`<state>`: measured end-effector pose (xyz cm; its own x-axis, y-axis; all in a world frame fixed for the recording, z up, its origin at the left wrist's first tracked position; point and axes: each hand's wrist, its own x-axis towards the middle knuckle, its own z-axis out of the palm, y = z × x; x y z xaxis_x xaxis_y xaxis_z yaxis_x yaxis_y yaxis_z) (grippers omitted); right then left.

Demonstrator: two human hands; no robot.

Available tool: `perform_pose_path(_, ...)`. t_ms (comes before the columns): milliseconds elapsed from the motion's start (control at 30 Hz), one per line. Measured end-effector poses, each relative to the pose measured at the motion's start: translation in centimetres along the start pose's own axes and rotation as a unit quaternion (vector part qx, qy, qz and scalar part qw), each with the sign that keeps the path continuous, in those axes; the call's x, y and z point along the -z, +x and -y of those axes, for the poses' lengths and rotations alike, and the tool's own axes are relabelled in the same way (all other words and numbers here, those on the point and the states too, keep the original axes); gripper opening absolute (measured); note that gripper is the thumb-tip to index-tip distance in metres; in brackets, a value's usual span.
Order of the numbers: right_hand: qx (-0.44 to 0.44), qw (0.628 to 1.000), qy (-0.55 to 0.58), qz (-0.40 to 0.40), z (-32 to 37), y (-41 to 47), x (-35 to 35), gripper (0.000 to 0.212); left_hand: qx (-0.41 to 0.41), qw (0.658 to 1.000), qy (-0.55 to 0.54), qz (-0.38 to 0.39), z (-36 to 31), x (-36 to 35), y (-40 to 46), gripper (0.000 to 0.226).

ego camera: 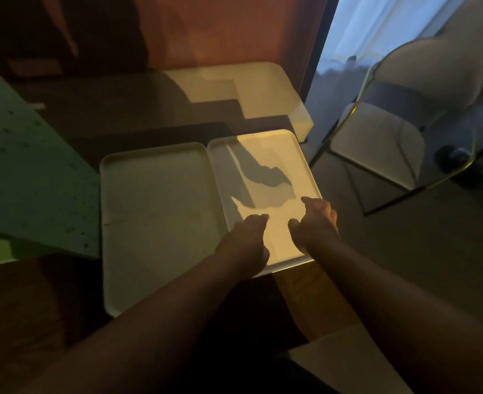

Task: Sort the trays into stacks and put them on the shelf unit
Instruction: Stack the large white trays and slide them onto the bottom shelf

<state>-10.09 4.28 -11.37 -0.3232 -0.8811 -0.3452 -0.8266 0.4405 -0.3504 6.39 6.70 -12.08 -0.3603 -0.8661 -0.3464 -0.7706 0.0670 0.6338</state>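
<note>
Two pale rectangular trays lie side by side on a dark table. The left tray (pixel 155 217) is in shade and bare. The right tray (pixel 265 155) is lit by warm light and carries the shadows of my arms. Both my hands hover over the right tray's near end. My left hand (pixel 246 240) has loosely curled fingers and holds nothing. My right hand (pixel 314 223) is beside it, index finger stretched forward near the tray's right rim, other fingers curled, nothing in it. Whether either hand touches the tray is unclear.
A green perforated panel (pixel 27 172) slopes at the left. A pale box-like container (pixel 234 92) sits at the table's far right. A folding chair (pixel 382 143) stands on the floor to the right, beside a bright window. The room is dim.
</note>
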Motion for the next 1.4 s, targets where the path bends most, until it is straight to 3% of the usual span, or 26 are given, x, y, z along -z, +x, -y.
perform_pose_path(200, -0.089, 0.993, -0.006, 0.081, -4.7, 5.3, 0.2, 0.065, 0.032, 0.993, 0.075, 0.081, -0.9, -3.5, 4.3, 0.083)
perform_pose_path(500, -0.17, 0.982, 0.042, 0.072, -6.7, 9.4, 0.4, 0.048, 0.062, 0.982, 0.155, 0.087, -0.9, -5.4, 5.9, 0.056)
perform_pose_path(700, -0.232, 0.965, 0.088, 0.082, -6.3, 10.3, 1.0, 0.03, 0.058, 0.983, 0.153, 0.086, -1.1, -5.8, 5.6, 0.064)
perform_pose_path(767, -0.197, 0.966, 0.158, 0.063, -6.5, 10.0, 1.4, 0.029, 0.033, 0.984, 0.155, 0.087, -1.5, -5.5, 5.1, 0.07)
perform_pose_path(900, -0.115, 0.957, 0.265, -0.006, -6.2, 8.9, 3.7, 0.019, -0.04, 0.987, 0.155, -0.025, -1.6, -3.7, 3.1, 0.077)
perform_pose_path(1033, -0.095, 0.954, 0.285, -0.001, -3.7, 8.4, 4.3, 0.01, -0.106, 0.976, 0.157, -0.105, -1.5, -1.4, 1.9, 0.059)
perform_pose_path(1233, -0.104, 0.94, 0.31, 0.095, 4.1, 4.9, -1.3, 0.015, 0.052, 0.98, 0.154, -0.114, 2.0, 0.8, -1.1, 0.066)
perform_pose_path(1400, -0.124, 0.929, 0.314, 0.152, 9.4, 0.2, -6.8, 0.028, 0.139, 0.973, 0.171, -0.067, 8.1, 3.1, -5.1, 0.073)
